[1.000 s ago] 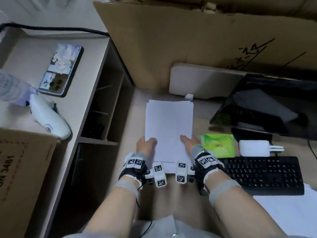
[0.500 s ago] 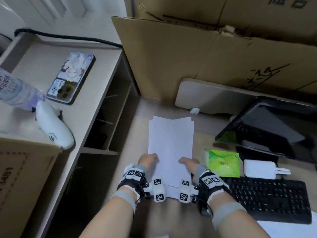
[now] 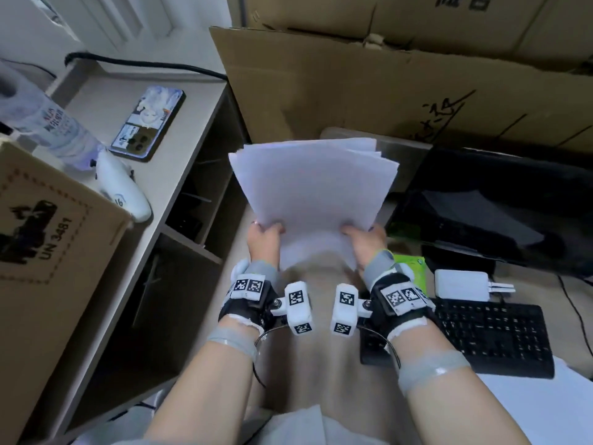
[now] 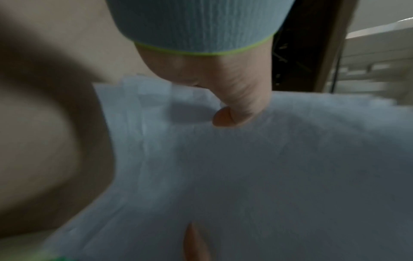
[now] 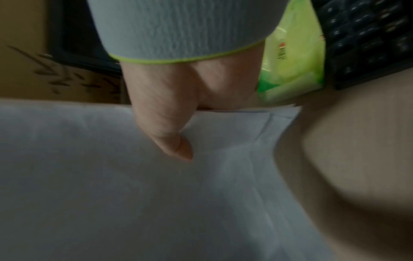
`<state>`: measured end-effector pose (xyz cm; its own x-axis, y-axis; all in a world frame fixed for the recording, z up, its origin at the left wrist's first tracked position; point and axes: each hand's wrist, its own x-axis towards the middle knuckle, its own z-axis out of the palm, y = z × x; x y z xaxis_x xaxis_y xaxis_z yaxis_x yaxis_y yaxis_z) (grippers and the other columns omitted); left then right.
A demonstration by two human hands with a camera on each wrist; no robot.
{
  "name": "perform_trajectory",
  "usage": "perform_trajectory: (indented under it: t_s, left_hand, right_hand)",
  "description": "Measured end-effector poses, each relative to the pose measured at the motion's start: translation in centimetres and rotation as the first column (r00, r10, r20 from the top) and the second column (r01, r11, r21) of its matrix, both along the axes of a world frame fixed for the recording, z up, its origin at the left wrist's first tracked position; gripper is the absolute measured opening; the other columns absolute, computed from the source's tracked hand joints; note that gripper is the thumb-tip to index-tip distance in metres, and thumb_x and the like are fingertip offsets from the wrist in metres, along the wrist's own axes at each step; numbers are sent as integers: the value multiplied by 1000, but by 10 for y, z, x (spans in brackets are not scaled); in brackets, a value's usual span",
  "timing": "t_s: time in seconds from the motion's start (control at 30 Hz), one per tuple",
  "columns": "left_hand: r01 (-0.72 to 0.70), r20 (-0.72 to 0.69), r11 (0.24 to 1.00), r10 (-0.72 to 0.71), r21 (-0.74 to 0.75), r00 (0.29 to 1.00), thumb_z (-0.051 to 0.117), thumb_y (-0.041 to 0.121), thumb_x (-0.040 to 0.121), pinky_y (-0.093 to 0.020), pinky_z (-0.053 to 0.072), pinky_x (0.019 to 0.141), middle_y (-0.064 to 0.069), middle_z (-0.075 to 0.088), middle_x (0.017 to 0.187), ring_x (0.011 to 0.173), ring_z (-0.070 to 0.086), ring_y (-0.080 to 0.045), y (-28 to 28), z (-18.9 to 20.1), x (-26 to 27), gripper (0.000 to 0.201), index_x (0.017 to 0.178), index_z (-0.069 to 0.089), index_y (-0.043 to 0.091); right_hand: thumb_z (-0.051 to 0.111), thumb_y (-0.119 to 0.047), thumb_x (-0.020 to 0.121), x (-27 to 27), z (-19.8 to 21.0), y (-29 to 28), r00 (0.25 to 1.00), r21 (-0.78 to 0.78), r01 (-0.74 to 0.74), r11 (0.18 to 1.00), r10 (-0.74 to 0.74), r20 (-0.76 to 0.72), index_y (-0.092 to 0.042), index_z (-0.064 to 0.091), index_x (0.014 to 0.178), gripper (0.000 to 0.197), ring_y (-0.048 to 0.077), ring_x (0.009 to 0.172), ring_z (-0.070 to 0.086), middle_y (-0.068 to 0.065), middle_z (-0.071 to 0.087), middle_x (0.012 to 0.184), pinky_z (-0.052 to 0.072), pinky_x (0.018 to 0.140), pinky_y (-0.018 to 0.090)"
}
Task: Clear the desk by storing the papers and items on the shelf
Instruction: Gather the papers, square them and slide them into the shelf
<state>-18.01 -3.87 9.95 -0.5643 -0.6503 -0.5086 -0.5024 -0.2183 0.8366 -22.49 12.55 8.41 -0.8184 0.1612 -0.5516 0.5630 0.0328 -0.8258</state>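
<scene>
A stack of white papers (image 3: 313, 184) is lifted off the desk, its far edge tilted up. My left hand (image 3: 264, 234) grips the near left side, thumb on top, and my right hand (image 3: 364, 236) grips the near right side the same way. The left wrist view shows the papers (image 4: 268, 167) under my left hand's thumb (image 4: 223, 118). In the right wrist view, my right hand's thumb (image 5: 174, 144) presses on the papers (image 5: 111, 176). The shelf unit (image 3: 199, 200) with dark open compartments stands to the left of the papers.
On the shelf top lie a phone (image 3: 149, 122), a white device (image 3: 123, 187), a water bottle (image 3: 54, 126) and a cardboard box (image 3: 48, 252). On the desk: a green packet (image 3: 414, 268), white charger (image 3: 462, 284), black keyboard (image 3: 491, 338), a monitor (image 3: 500, 207). Large cardboard boxes (image 3: 385, 75) stand behind.
Both hands have raised the paper stack off the desk and tilted its far edge upward; earlier it lay flat under the hands. The head view has shifted.
</scene>
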Motion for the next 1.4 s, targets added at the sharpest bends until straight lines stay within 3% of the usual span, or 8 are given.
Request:
perform_trajectory:
  t_s: [0.2,0.37,0.5,0.77,1.03,1.2,1.27,1.4]
  left_hand:
    - [39,25,998,-38,-41,999,56,2,81,-27,40,60,-3,62,75,70,53,-21,7,5,18,13,90,65,-1]
    - [89,62,996,-90,10,994,61,-4,72,-39,51,96,-15,66,117,106,63,-29,9,-26,40,46,118,58,2]
    - [114,69,993,-114,3,991,57,-3,80,-31,46,76,-10,64,92,84,56,-25,13,-18,38,21,99,61,7]
    - [33,-157,994,-50,-105,986,46,20,70,-32,41,73,-5,60,84,77,51,-19,12,42,7,26,87,63,11]
    - [-17,-371,991,-35,-136,928,57,6,75,-23,41,65,8,56,69,66,48,-9,1,75,-8,17,71,60,23]
    - [201,-27,959,-211,-199,977,59,17,68,-37,50,81,-8,69,95,86,62,-26,-6,10,19,31,98,63,16]
    - [240,69,950,-230,-199,971,59,5,77,-31,51,82,-10,68,100,95,62,-26,-4,-16,36,28,105,63,7]
    - [201,21,971,-200,-130,980,43,-18,84,-11,46,68,-3,60,81,73,57,-8,-1,-28,42,29,92,65,0]
  right_hand:
    - [77,0,77,20,20,13,996,-47,-47,998,44,-74,-12,66,73,16,19,82,59,11,65,90,51,77,33]
    - [80,3,71,46,-5,21,998,47,-68,997,68,-7,-13,64,96,34,18,81,60,4,66,88,50,87,31]
    - [75,6,73,51,-9,22,995,56,-96,994,97,-18,-10,72,89,23,14,76,60,-2,69,78,48,67,17]
    - [78,-5,72,18,35,10,990,20,35,999,-32,-137,-19,71,94,27,15,83,64,0,69,91,54,84,34]
    - [76,-6,70,-2,77,8,943,-103,25,994,-57,-327,-20,72,86,22,18,89,70,1,74,94,55,84,30]
    - [79,3,71,25,22,14,974,87,-190,978,199,-107,-14,71,90,27,18,80,64,2,71,85,52,75,19]
    - [66,12,81,33,-1,18,956,89,-289,953,292,-15,6,68,107,27,27,103,63,14,67,113,54,84,23]
    - [41,9,97,35,-12,25,928,83,-351,933,335,165,7,59,125,34,18,103,48,14,55,122,44,49,2]
